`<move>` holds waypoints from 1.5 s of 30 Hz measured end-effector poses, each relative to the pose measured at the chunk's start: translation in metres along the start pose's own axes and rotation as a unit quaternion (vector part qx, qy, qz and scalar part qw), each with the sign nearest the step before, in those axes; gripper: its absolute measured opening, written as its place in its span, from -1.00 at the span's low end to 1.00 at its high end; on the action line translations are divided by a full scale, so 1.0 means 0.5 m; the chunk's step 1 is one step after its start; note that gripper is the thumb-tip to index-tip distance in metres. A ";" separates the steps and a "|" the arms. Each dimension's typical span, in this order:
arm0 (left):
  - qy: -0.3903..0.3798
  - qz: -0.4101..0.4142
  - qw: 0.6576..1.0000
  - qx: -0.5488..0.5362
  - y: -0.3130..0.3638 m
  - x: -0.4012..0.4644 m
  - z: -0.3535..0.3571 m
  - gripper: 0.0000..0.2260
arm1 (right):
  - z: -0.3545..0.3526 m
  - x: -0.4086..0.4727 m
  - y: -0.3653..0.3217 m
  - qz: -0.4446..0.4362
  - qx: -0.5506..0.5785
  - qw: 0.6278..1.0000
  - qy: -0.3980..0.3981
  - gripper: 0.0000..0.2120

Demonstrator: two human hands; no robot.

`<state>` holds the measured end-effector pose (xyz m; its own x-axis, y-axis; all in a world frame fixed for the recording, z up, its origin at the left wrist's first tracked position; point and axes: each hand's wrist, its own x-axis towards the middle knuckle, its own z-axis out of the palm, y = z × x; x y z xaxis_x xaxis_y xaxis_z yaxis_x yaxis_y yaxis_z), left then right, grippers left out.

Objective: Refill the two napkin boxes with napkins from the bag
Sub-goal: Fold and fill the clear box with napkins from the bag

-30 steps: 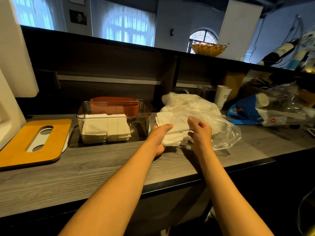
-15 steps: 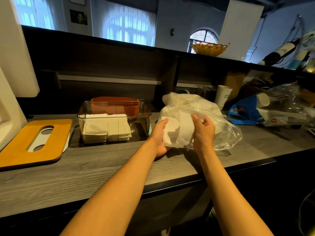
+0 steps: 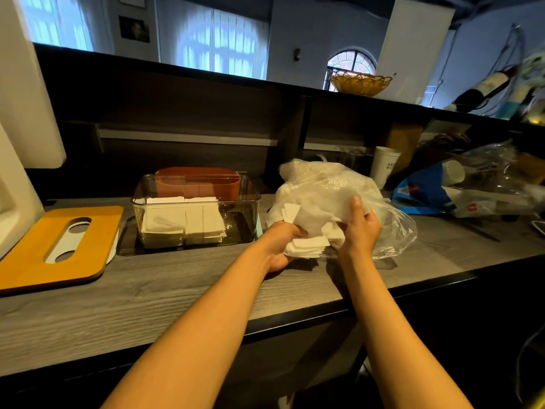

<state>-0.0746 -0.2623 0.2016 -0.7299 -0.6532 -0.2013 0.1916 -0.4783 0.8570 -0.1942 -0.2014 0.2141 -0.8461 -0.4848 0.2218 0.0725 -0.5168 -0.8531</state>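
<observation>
Left hand [image 3: 280,246] curled under folded napkin stack [image 3: 306,246], gripping it at bag mouth. Stack's long axis roughly left-right, slightly tilted. Right hand [image 3: 361,231] curled around clear plastic bag [image 3: 339,196], holding it; possibly pinching napkins through film, hard to tell. Bag lies on grey wood counter [image 3: 147,302], mouth toward left. Clear napkin box [image 3: 196,214] just left, part-filled, long side left-right. Orange box [image 3: 197,183] behind it. Orange slotted lid [image 3: 59,249] far left.

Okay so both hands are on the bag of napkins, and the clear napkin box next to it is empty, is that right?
Not quite. The head view shows the clear napkin box already holds stacks of white napkins. The rest stands: the left hand and right hand are both on the bag of napkins.
</observation>
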 end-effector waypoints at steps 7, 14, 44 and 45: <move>0.005 -0.011 0.994 -0.109 0.009 -0.007 -0.006 -0.70 | 0.001 -0.003 -0.016 0.029 0.105 0.992 -0.062 -0.83; 0.035 -0.014 0.998 -0.055 0.007 -0.004 -0.005 -0.70 | 0.010 -0.009 -0.008 0.038 0.014 0.991 -0.126 -0.89; 0.149 0.172 0.956 0.185 -0.003 -0.103 -0.007 -0.77 | 0.007 -0.055 -0.011 -0.022 -0.149 0.971 -0.183 -0.70; 0.175 0.189 0.945 0.199 -0.003 -0.114 -0.015 -0.79 | 0.006 -0.064 -0.013 -0.004 -0.143 0.969 -0.201 -0.66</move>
<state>-0.0283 -0.2287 0.2082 -0.3825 -0.9213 0.0705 0.0816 0.0423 0.9958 -0.1659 -0.1845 0.2139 -0.5672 -0.7474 0.3458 -0.1314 -0.3324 -0.9339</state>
